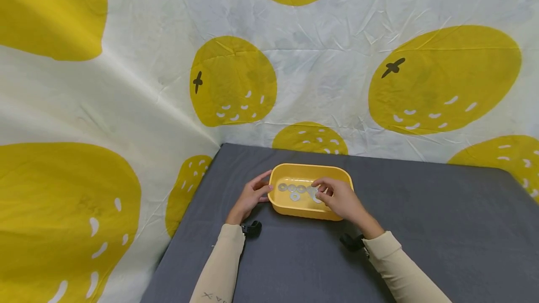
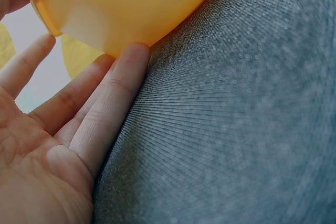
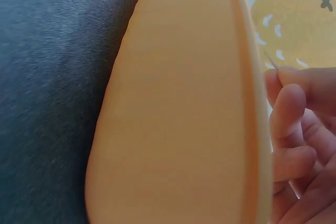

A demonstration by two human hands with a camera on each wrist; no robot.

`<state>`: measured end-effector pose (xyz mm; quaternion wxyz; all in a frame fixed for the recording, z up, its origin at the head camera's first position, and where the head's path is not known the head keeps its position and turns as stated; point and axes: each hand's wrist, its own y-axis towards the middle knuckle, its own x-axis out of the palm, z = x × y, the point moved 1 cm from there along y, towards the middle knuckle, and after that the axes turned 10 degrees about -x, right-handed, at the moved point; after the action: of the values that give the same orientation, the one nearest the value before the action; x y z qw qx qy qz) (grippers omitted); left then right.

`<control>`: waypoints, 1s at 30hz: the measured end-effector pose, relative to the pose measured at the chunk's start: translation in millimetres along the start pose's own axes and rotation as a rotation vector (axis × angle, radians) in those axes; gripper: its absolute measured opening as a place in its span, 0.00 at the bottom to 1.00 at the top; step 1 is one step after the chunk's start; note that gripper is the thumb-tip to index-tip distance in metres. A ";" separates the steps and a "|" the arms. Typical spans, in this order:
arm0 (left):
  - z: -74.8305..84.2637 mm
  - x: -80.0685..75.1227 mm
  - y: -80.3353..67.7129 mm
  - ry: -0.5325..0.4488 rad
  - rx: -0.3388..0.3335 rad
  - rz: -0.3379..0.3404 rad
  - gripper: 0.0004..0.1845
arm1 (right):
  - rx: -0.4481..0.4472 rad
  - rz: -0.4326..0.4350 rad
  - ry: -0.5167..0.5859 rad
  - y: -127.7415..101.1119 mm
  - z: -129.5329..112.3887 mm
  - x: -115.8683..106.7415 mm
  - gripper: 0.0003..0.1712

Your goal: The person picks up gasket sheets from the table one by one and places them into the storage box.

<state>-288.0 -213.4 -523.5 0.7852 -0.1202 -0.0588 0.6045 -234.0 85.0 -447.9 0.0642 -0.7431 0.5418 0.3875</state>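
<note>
A yellow plastic bin (image 1: 307, 211) stands on the grey table, with several flat metal washers (image 1: 294, 196) lying on its floor. At the bin's left end, my left hand (image 1: 248, 197) rests with spread, nearly straight fingers against the outer wall and the thumb at the rim. The left wrist view shows one fingertip (image 2: 135, 51) touching the lower wall close to the cloth. My right hand (image 1: 340, 198) is over the right part of the bin, near more washers. Between its thumb and forefinger it pinches a thin washer (image 3: 271, 60), seen edge-on in the right wrist view.
Grey cloth covers the table (image 1: 425, 214) on both sides of the bin. Behind and to the left hangs a white curtain (image 1: 320, 83) with large yellow fruit prints, meeting the table's back edge. Black wrist cameras (image 1: 252, 229) sit at both cuffs.
</note>
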 end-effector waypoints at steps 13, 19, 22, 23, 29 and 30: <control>-0.6 0.7 -0.1 0.008 0.001 -0.005 0.30 | 0.085 -0.116 -0.027 32.5 26.4 18.9 0.11; -2.2 0.8 0.5 0.007 0.015 -0.015 0.31 | 0.118 -0.146 -0.081 34.5 35.2 25.5 0.11; -2.9 0.5 1.3 0.006 0.012 -0.016 0.31 | 0.136 -0.157 -0.109 34.3 37.4 28.4 0.10; -2.9 0.5 1.5 0.008 0.010 -0.016 0.31 | 0.141 -0.162 -0.114 34.3 38.0 29.2 0.09; -1.3 -0.7 1.4 0.007 0.019 -0.018 0.30 | 0.166 -0.178 -0.129 37.1 40.2 32.5 0.10; -1.0 -0.9 1.4 0.006 0.022 -0.018 0.30 | 0.170 -0.177 -0.130 37.7 40.2 32.6 0.10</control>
<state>-289.4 -214.1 -524.8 0.7922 -0.1126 -0.0509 0.5976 -282.9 65.8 -484.5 0.1959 -0.7533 0.4997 0.3801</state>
